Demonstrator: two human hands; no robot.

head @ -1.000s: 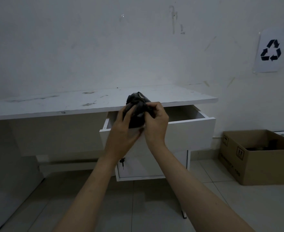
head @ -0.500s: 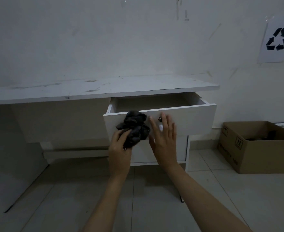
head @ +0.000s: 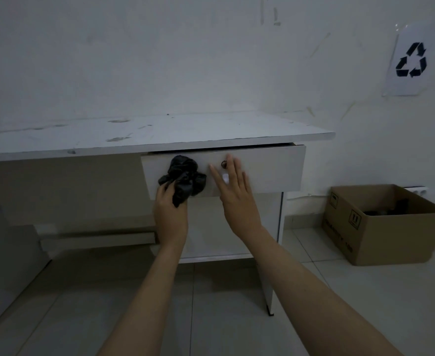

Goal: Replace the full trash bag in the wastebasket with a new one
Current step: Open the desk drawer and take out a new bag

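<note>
Head view: you're at the desk (head: 160, 134), under its right end.
Left hand (head: 171, 214): fingers curled round the crumpled black bag (head: 184, 178), held up against the drawer front.
Right hand (head: 237, 194): fingers straight and spread, flat on the drawer (head: 267, 170) beside its knob (head: 223, 164).
Drawer: almost flush, only a dark sliver showing under the desk's front edge.
Step in hand: push square through the palm and keep the bag out of the gap.
Wastebasket: not in sight; a cardboard box (head: 383, 222) sits by the wall.
</note>
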